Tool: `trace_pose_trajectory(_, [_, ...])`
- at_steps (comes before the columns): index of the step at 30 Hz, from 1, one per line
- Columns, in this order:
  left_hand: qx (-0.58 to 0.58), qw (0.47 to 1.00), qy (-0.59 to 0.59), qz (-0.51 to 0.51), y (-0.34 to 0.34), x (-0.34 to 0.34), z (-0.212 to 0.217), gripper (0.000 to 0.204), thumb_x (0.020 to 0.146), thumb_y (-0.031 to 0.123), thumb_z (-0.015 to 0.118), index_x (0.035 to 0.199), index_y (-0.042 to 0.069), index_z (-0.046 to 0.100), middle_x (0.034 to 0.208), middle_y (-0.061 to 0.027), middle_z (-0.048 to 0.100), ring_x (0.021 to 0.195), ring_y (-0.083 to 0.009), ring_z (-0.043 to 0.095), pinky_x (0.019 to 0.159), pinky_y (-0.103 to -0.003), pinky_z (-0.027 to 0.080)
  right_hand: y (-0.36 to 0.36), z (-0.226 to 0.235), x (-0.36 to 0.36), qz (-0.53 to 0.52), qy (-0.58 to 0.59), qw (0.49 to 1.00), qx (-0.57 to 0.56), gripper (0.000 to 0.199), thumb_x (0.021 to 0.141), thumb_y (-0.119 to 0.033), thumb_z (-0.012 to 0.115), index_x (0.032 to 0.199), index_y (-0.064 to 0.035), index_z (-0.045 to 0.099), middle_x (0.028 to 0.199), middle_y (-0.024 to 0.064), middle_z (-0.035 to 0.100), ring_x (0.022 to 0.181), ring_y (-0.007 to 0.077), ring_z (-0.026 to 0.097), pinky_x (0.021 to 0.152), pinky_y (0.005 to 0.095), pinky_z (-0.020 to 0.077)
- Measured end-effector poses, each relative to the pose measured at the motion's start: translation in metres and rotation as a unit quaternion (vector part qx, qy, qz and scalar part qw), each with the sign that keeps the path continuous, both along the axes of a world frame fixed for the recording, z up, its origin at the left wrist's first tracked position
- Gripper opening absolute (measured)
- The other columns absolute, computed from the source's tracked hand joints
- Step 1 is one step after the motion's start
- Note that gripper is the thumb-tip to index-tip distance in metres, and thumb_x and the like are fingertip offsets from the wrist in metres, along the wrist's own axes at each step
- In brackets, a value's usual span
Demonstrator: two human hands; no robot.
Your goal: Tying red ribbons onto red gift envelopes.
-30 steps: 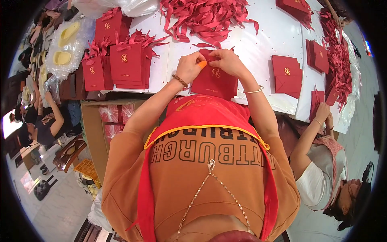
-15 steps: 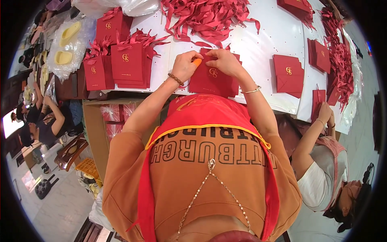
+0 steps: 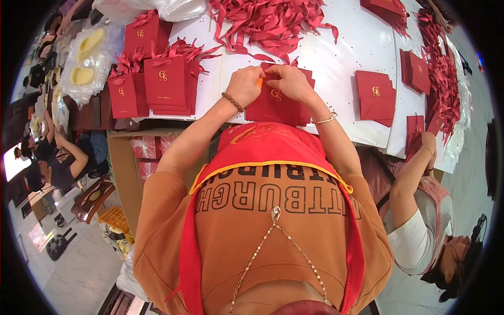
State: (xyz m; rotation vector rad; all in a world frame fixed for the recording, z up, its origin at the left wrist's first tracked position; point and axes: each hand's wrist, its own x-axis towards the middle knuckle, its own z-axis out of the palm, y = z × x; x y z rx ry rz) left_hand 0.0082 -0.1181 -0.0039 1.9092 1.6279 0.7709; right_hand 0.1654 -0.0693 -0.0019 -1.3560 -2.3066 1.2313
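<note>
A red paper gift bag with gold print lies on top of a small pile at the table's near edge. My left hand is closed at the bag's top left, with an orange cover on one finger. Close beside it, my right hand pinches the bag's upper edge between thumb and fingers. Whether a ribbon is also between the fingertips is too small to tell. Beyond both hands lies a large heap of loose red ribbons.
Red bags with ribbon handles stand at left. More bags lie at right, near another ribbon heap. A co-worker handles a bag at the right. Below the table's left edge sits an open cardboard box.
My left hand has turned slightly and shifted right, closer to my right hand at the bag's top. The co-worker's hand at right has moved a little.
</note>
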Motion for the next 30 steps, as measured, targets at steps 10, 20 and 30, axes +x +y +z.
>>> trace_pose_trajectory(10, [0.023, 0.997, 0.079, 0.002, 0.004, 0.0, 0.005, 0.011, 0.069, 0.009, 0.06, 0.078, 0.004, 0.056, 0.068, -0.0126, 0.056, 0.067, -0.0294, 0.056, 0.06, -0.039, 0.044, -0.01, 0.003, -0.004, -0.015, 0.022, 1.0, -0.002, 0.024, 0.07, -0.02, 0.062, 0.092, -0.0105, 0.057, 0.083, 0.0097, 0.063, 0.082, 0.0288, 0.059, 0.069, 0.0394, 0.0456])
trace_pose_trajectory(20, [-0.233, 0.965, -0.028, -0.114, 0.038, -0.043, 0.0, 0.018, 0.077, 0.02, 0.058, 0.087, 0.005, 0.064, 0.102, -0.0079, 0.058, 0.09, -0.0193, 0.054, 0.078, -0.028, 0.04, -0.035, 0.005, -0.003, 0.017, -0.004, 0.953, 0.301, 0.023, 0.068, -0.026, 0.068, 0.085, -0.0158, 0.056, 0.066, -0.0006, 0.056, 0.067, 0.0157, 0.053, 0.073, 0.0338, 0.0314])
trace_pose_trajectory(30, [-0.385, 0.857, -0.072, -0.333, 0.068, -0.041, -0.01, 0.014, 0.072, 0.017, 0.058, 0.077, 0.006, 0.064, 0.062, 0.0018, 0.05, 0.059, -0.0078, 0.043, 0.053, -0.024, 0.034, -0.042, 0.011, -0.002, 0.051, 0.027, 0.942, 0.33, 0.018, 0.071, -0.023, 0.067, 0.082, -0.0136, 0.057, 0.065, 0.002, 0.057, 0.066, 0.0179, 0.054, 0.068, 0.0339, 0.0313])
